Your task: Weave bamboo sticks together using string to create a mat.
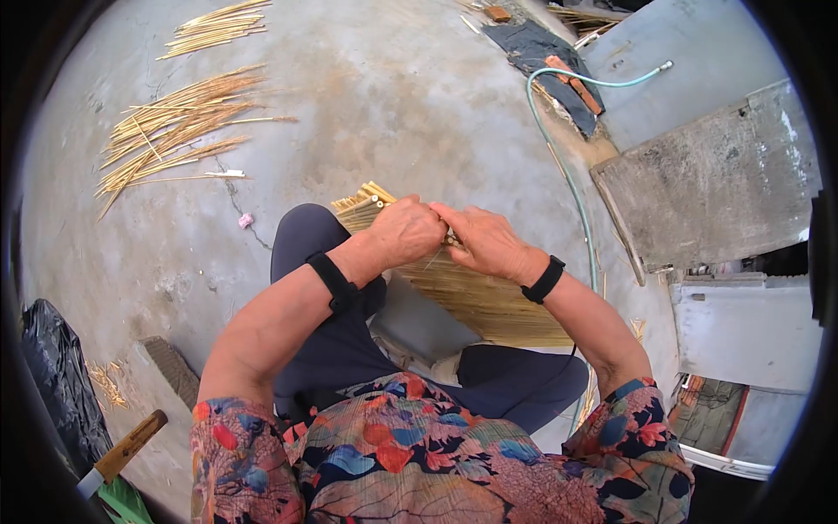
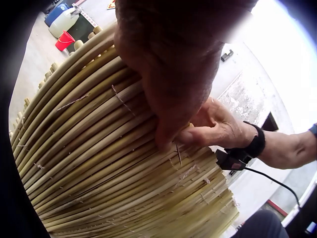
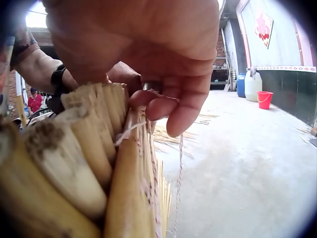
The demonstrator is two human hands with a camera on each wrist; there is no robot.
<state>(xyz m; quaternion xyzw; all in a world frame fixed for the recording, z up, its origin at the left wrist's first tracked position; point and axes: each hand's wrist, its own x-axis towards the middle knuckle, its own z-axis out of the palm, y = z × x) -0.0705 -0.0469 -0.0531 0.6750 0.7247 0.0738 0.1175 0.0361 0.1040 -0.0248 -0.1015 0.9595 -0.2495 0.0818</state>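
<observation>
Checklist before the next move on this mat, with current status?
1. Left hand on the stalk mat edge: ok.
2. String in the right hand: ok, fingers curl at it and a length hangs down.
3. Tie under the fingers secure: cannot tell, covered.
4. Stalk ends even: not ok, staggered.
5. Wooden-handled tool away from both hands: ok, off to the person's left.

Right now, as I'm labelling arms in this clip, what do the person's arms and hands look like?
The left hand and right hand are gloveless. A black strap circles each wrist; on the right one sits a small black block with a thin black cable. The short sleeves are floral, red, blue and pink on dark.
</observation>
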